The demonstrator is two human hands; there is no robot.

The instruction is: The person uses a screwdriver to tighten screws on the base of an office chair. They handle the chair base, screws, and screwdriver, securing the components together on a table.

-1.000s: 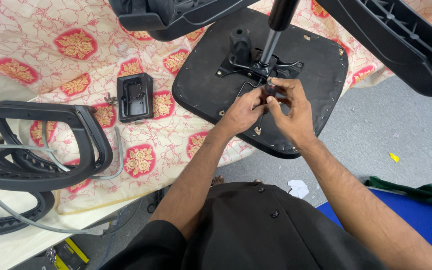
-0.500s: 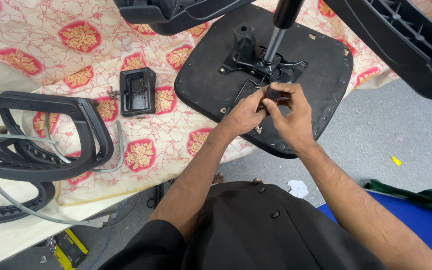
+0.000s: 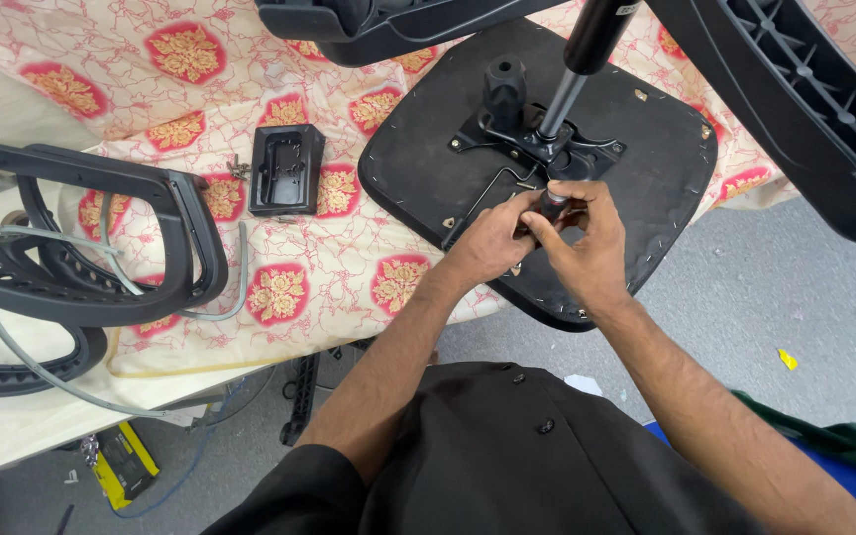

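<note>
Both grips, left hand (image 3: 487, 241) & right hand (image 3: 587, 248), pinch prob. a dark knob (image 3: 551, 204) on upturned seat base (image 3: 646, 149).

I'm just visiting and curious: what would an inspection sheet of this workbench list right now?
Surface: table under cream cloth with red floral medallions.
Job's things: upturned black chair seat base with metal mechanism and gas-lift column; small dark-handled tool.
Clutter: black plastic tray; black plastic armrest frames; yellow-black item on floor.
Hands: left hand and right hand both grip the tool.
Cables: grey cable off table edge.
Surroundings: grey floor, paper scraps.
</note>
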